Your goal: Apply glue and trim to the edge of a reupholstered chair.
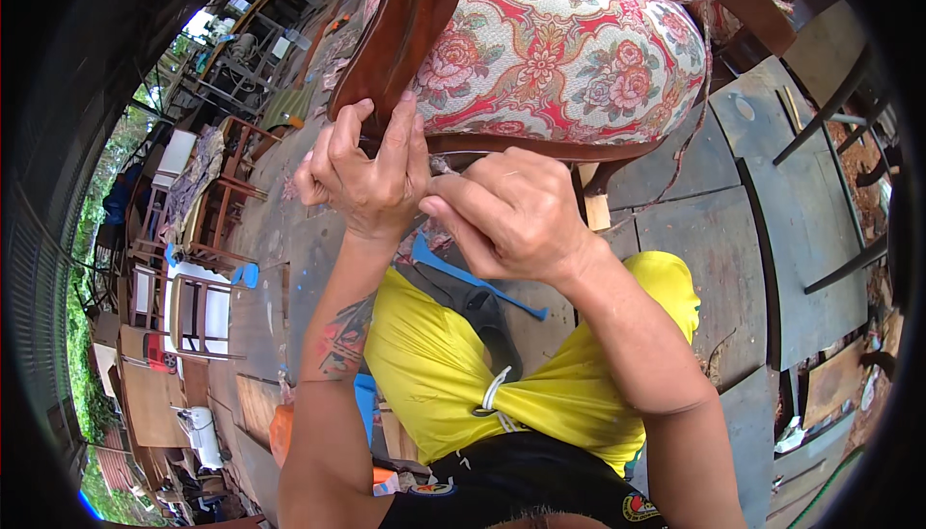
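Note:
In front of me is a chair with a padded seat (540, 56) in red and cream floral cloth and a dark brown wooden frame (410, 27). My left hand (371, 172) is at the seat's front edge beside the carved arm post, its fingers bent. Close beside it, my right hand (521, 211) is closed in a pinch just below the front rail. A small greyish scrap (440, 164) shows between the two hands; what the fingertips grip is mostly hidden. A thin strip of cloth trim (680, 158) dangles loose from the seat's right side.
A blue flat bar (482, 280) lies on the board floor between my knees, by a dark sandal (497, 326). Wooden chair frames (207, 317) stand to the left. Dark metal legs (849, 264) and loose boards (791, 211) are on the right.

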Available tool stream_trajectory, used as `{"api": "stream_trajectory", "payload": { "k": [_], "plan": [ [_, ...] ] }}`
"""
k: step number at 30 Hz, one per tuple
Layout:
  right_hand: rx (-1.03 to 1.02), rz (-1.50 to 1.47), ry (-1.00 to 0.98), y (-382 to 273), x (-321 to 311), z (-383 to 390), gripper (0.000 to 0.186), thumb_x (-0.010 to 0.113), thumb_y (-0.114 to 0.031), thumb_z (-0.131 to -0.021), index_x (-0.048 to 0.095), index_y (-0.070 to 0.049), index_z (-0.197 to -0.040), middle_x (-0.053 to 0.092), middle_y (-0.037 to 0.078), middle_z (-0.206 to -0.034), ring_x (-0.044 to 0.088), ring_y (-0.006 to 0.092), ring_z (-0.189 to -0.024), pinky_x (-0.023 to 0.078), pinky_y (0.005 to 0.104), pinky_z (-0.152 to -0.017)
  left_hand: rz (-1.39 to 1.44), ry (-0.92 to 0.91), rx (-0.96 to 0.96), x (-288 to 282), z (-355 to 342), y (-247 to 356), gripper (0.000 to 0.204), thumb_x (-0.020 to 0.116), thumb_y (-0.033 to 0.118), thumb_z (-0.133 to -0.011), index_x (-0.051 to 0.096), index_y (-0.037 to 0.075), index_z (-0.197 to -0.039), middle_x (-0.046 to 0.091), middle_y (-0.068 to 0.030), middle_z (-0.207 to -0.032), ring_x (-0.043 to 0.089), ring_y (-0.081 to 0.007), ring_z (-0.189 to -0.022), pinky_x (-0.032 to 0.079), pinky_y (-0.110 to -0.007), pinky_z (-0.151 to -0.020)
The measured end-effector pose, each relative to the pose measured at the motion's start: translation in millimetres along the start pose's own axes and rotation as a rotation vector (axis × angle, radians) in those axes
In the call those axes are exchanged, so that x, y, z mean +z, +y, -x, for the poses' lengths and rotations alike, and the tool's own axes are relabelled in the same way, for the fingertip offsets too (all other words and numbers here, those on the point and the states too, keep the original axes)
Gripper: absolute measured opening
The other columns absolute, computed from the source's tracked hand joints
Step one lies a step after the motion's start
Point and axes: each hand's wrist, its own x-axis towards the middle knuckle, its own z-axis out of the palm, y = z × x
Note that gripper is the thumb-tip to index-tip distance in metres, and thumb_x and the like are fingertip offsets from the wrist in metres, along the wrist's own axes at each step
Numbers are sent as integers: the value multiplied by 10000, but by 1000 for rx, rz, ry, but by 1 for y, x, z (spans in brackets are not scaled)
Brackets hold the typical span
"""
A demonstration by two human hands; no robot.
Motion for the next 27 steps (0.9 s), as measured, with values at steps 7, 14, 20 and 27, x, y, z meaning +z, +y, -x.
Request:
{"api": "stream_trajectory", "payload": {
  "k": [7,14,20,27],
  "plan": [
    [133,2,-3,1,5,9,108,793,-103,-833,692,-66,-824,555,44,-618,587,248,-520,472,368,-505,23,48,-69,11,10,5,199,748,407,-932,802,356,-1117,610,20,-1229,485,-199,-1163,270,-404,-1013],
    [797,-505,639,15,30,-38,208,650,-149,-1051,663,-9,-897,612,-9,-672,532,47,-568,417,231,-506,59,55,-118,12,14,7,189,730,417,-953,796,368,-1124,598,12,-1242,467,-213,-1180,255,-427,-1041],
    [810,-780,977,14,48,-52,159,673,-125,-1030,635,7,-1110,639,8,-714,558,35,-560,449,194,-484,65,31,-52,9,12,2,209,784,363,-913,809,350,-1120,595,-11,-1240,463,-225,-1192,259,-418,-1037],
    [705,-564,731,8,59,-13,175,686,-40,-1003,687,11,-1170,661,-10,-769,583,16,-614,445,171,-496,-2,-48,-49,1,7,7,209,752,367,-926,814,333,-1123,602,-41,-1222,494,-236,-1153,265,-437,-1030]
  ]
}}
